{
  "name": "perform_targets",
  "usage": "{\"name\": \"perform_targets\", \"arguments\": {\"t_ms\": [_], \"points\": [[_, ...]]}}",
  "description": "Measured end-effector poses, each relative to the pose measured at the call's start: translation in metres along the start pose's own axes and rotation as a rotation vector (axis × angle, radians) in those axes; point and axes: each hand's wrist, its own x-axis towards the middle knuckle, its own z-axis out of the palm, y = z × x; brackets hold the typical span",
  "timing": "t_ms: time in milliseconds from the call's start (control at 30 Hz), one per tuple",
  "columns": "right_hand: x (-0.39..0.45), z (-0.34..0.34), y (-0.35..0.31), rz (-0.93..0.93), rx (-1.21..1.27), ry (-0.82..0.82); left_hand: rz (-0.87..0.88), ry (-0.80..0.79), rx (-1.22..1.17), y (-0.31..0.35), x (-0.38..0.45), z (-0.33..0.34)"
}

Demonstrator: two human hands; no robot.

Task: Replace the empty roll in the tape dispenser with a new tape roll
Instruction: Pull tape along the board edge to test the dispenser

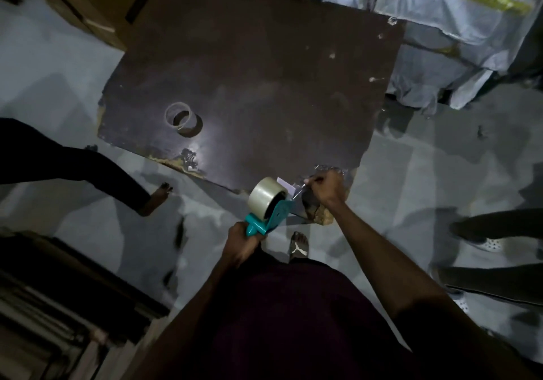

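Note:
A teal tape dispenser (271,218) carries a full roll of clear tape (266,194) and hovers at the near edge of a dark brown table (264,86). My left hand (242,246) is wrapped around the dispenser's handle. My right hand (326,187) pinches the loose end of the tape (298,189), drawn out over the dispenser's front end at the table's corner. An empty, nearly bare tape core (182,119) lies on the table at the left, apart from both hands.
Grey plastic sacks (458,12) are piled at the back right and cardboard boxes (97,0) at the back left. Another person's leg and bare foot (152,200) stand left of the table. Other feet (484,241) are at the right. My own sandalled foot (299,246) is below the dispenser.

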Motion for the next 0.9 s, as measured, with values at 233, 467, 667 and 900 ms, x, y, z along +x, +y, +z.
{"name": "perform_targets", "arguments": {"t_ms": [233, 467, 667, 900], "points": [[0.005, 0.011, 0.004, -0.099, -0.088, -0.015, 0.024, 0.068, 0.099, -0.001, -0.004, 0.009], [0.004, 0.015, 0.004, -0.139, -0.196, 0.010, 0.012, 0.035, 0.122, 0.000, -0.003, 0.014], [0.004, 0.005, -0.005, 0.028, 0.010, 0.106, 0.050, 0.027, 0.096, -0.005, -0.003, 0.014], [0.005, -0.001, -0.010, -0.126, 0.009, 0.178, 0.051, 0.011, 0.080, -0.006, 0.002, 0.014]]}}
